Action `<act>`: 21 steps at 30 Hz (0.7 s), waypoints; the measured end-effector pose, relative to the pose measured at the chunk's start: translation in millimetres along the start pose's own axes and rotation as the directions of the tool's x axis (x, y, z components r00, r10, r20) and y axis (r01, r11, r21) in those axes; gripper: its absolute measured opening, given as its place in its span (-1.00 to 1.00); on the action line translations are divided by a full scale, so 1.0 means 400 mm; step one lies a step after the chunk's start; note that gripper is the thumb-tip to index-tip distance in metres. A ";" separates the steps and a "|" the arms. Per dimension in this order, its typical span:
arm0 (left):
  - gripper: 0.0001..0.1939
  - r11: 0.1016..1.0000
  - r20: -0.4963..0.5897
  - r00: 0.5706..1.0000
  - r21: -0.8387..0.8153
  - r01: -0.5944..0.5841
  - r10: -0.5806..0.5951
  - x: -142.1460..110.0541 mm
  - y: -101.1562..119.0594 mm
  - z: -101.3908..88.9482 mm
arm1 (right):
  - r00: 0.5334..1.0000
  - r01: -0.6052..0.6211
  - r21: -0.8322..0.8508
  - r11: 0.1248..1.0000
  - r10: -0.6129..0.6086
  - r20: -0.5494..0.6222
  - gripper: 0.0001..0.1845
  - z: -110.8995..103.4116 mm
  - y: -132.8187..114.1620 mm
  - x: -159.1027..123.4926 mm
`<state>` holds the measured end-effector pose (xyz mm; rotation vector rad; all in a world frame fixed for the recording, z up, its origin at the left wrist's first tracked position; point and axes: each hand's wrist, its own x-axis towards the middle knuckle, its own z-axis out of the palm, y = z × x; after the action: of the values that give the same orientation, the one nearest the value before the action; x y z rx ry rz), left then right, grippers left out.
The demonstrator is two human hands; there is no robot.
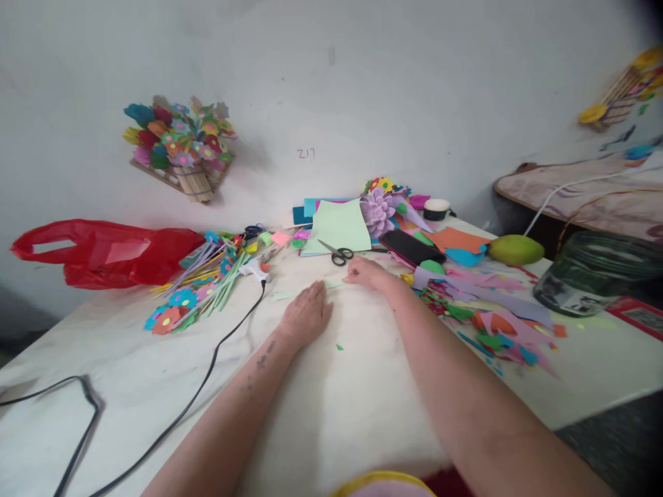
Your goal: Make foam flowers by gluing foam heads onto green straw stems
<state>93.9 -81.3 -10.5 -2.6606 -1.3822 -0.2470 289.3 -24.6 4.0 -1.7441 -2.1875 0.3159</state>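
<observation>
The left hand (pixel 306 314) lies flat, fingers extended and grasping nothing, over a pale green strip (pixel 334 284) on the table (pixel 357 400). The right hand (pixel 367 274) pinches the strip's right end in its fingertips. Scissors (pixel 336 252) lie just beyond, partly on a green sheet (pixel 339 221); a glue gun (pixel 253 270) lies left.

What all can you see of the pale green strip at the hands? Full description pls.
The strip is narrow, pale green and matte, apparently paper or thin foam; I can't tell which. It lies roughly flat on the white table, running left to right with a slight upward slant in the picture. The left hand lies over its middle, hiding that stretch; its left end shows beyond. The right hand appears to pinch its right end. Any markings are too small to make out.
</observation>
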 end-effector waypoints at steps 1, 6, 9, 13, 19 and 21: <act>-0.50 1.000 0.021 0.999 0.004 0.024 -0.024 0.005 0.005 0.002 | 1.000 0.001 0.005 1.000 -0.001 0.000 -0.78 0.000 -0.001 -0.001; -0.47 0.994 0.025 0.995 0.045 0.100 -0.101 0.028 0.039 0.013 | 1.000 -0.007 0.013 1.000 0.007 -0.003 -0.79 0.001 -0.001 -0.001; -0.45 0.990 0.028 0.991 0.046 0.130 -0.131 0.036 0.058 0.010 | 1.000 0.000 0.023 1.000 0.000 -0.013 -0.80 0.004 0.003 0.000; -0.43 0.980 0.059 0.979 0.057 0.190 -0.194 0.043 0.077 -0.001 | 1.000 -0.001 0.028 1.000 0.001 -0.017 -0.80 0.008 0.006 0.002; -0.44 0.978 0.062 0.976 0.019 0.207 -0.208 0.052 0.086 -0.011 | 1.000 0.004 0.056 0.998 -0.003 -0.025 -0.80 0.016 0.016 0.007; -0.45 0.976 0.062 0.974 0.022 0.217 -0.218 0.052 0.089 -0.012 | 1.000 0.010 0.060 0.998 -0.009 -0.027 -0.79 0.017 0.020 0.007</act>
<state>134.6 -86.0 -3.1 -2.5242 -1.6903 -0.1733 293.4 -20.0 -4.8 -1.6959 -2.1443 0.3502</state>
